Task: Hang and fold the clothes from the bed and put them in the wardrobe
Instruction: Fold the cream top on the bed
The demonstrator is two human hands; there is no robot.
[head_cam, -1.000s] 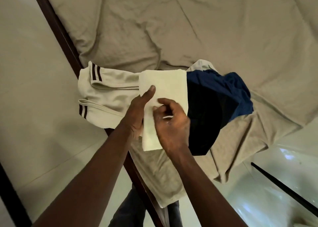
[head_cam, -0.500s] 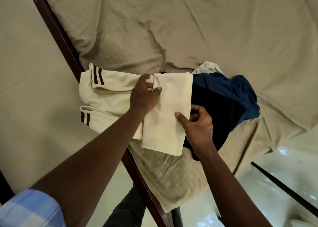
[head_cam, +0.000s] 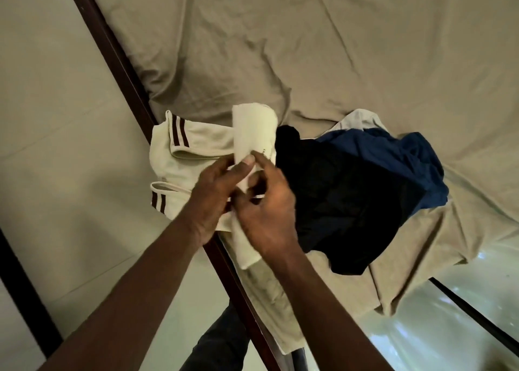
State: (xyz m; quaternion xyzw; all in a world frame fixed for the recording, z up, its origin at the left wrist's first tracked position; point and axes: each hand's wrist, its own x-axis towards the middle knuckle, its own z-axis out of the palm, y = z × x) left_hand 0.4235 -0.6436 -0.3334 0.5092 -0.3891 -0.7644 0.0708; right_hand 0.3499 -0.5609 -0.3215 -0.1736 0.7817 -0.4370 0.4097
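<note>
While both hands met just left of the picture's centre, the left hand (head_cam: 213,199) gripped the folded cream cloth (head_cam: 254,129), its thumb pressed on the front and its fingers going behind the fabric, and the right hand (head_cam: 266,219) pinched the same cloth from the other side, its forefinger laid along the fold beside that thumb and its other fingers bent round the fabric. The cloth was folded into a narrow strip running up and down the picture: its upper end rose above the hands, and its lower end stuck out below them, over the dark wooden bed frame (head_cam: 112,56). Left of the strip and touching it lay a striped cream garment (head_cam: 191,146), its two brown-striped cuffs toward the left, at the edge of the bed (head_cam: 337,47), whose beige sheet was rumpled. Right of the hands a dark garment (head_cam: 351,202) lay in a heap, with a blue garment (head_cam: 393,157) bunched at its upper right and a pale grey garment (head_cam: 356,117) peeping out above both. Pale floor (head_cam: 42,103) filled the left of the frame, and a dark trouser leg (head_cam: 216,345) showed at the bottom centre
</note>
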